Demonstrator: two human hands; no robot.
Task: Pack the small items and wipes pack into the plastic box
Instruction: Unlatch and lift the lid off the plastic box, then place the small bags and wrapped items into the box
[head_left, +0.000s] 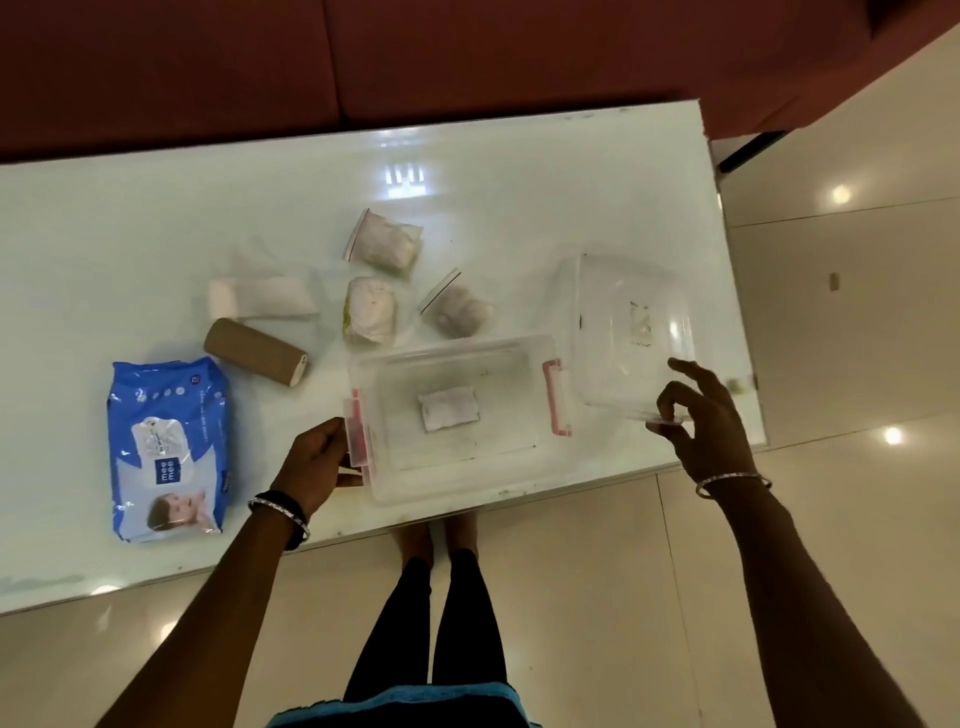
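A clear plastic box (498, 467) with pink latches sits at the table's near edge, with a small white packet (448, 409) inside. My left hand (314, 465) grips its left end by the latch. My right hand (701, 415) holds the clear lid (623, 322) tilted up, to the right of the box. A blue wipes pack (166, 447) lies at the left. A brown roll (254, 352), a white roll (260, 297) and three small plastic-wrapped bundles (387, 241), (370, 309), (457, 309) lie beyond the box.
The white glossy table (130, 218) ends just right of the lid and just below the box. A dark red sofa (415, 57) runs behind it. My legs and feet stand on the tiled floor (857, 312) under the near edge.
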